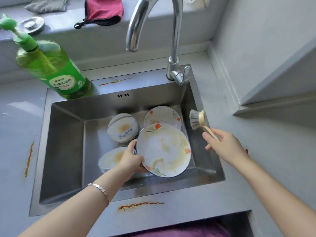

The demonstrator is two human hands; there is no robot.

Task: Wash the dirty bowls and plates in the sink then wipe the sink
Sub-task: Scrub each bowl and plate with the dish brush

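Head view: fingers of left hand grip plate rim.

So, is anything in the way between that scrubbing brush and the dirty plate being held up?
Nothing visible. The round wooden-handled brush in the right hand hangs just right of the white flowered plate, with only open air between. The left hand grips the plate's left rim, clear of that path.

A brushed steel sink is showing a dull sheen beside a mirror-bright chrome tap. A glazed ceramic plate is shining through greasy smears. A green plastic bottle is glinting. A pink cloth is looking matt, and a brush is showing pale wood.
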